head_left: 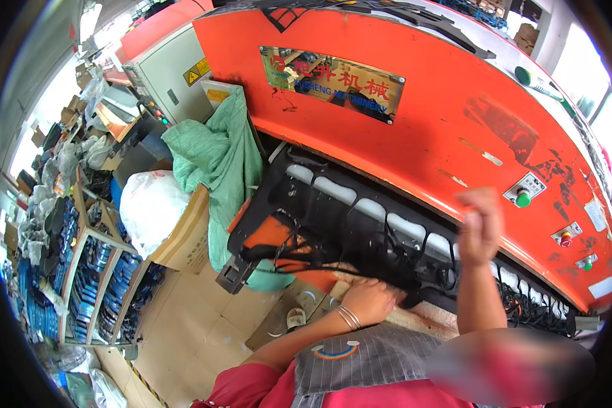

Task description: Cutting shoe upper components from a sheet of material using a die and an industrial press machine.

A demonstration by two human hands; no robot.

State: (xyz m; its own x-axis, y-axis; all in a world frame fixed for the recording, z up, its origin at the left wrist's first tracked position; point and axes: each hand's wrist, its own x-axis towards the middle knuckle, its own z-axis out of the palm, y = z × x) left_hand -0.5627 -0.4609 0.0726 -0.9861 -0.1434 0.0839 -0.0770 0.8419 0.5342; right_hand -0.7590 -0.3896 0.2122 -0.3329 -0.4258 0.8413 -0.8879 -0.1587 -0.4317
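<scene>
My left hand (pixel 369 303), with thin bangles at the wrist, rests low on the padded light-brown front edge of a machine bed. Its fingers are curled in against the black material, and what they hold is hidden. Raised in front of the red machine panel is my right hand (pixel 481 226), slightly blurred, its fingers loosely bent and apart with nothing visible in them. Black sheet-like pieces with dangling straps (pixel 347 234) lie along the bed between and beyond my hands. White pads (pixel 370 209) show in a row behind them.
The red machine (pixel 428 81) fills the far side, with a green button (pixel 523 198) and a red button (pixel 565 239) at right. To the left stand a green sack (pixel 217 146), a cardboard box (pixel 187 234) with a white bag (pixel 151 207), and a shelf rack (pixel 81 272) of blue items.
</scene>
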